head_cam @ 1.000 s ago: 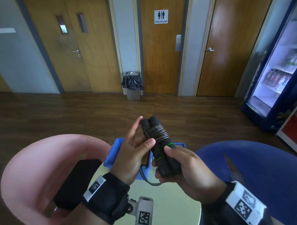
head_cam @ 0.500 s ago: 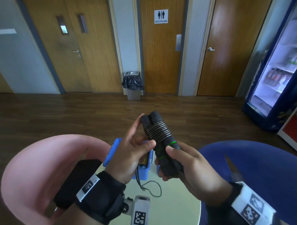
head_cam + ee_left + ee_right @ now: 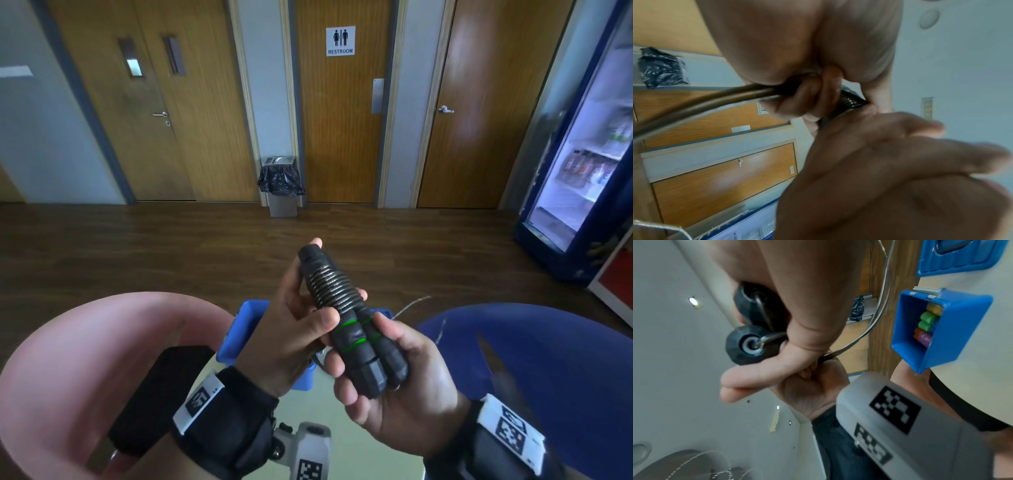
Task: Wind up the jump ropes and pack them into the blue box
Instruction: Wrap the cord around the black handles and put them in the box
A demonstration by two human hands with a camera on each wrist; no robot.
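Two black jump rope handles [image 3: 356,339] with green rings are held side by side above the table, tilted up and away from me. Their dark cord [image 3: 330,286] is coiled tightly round their upper half. My right hand [image 3: 380,373] grips the lower ends, seen end-on as handle ends [image 3: 745,344] in the right wrist view. My left hand [image 3: 308,308] pinches the bundle, thumb in front, fingers straight behind the coil. A loose cord [image 3: 694,110] trails off. The blue box [image 3: 945,340] stands open on the table with several coloured handles inside.
The small round pale table [image 3: 329,414] lies under my hands, and the blue lid [image 3: 962,257] lies on it beside the box. A pink chair [image 3: 85,359] is at the left, a blue chair [image 3: 534,356] at the right. Wooden floor and doors lie beyond.
The coil on the handles has grown by several turns. The slack cord that hung over the table has lifted and swung to the right. Both hands have shifted slightly up.
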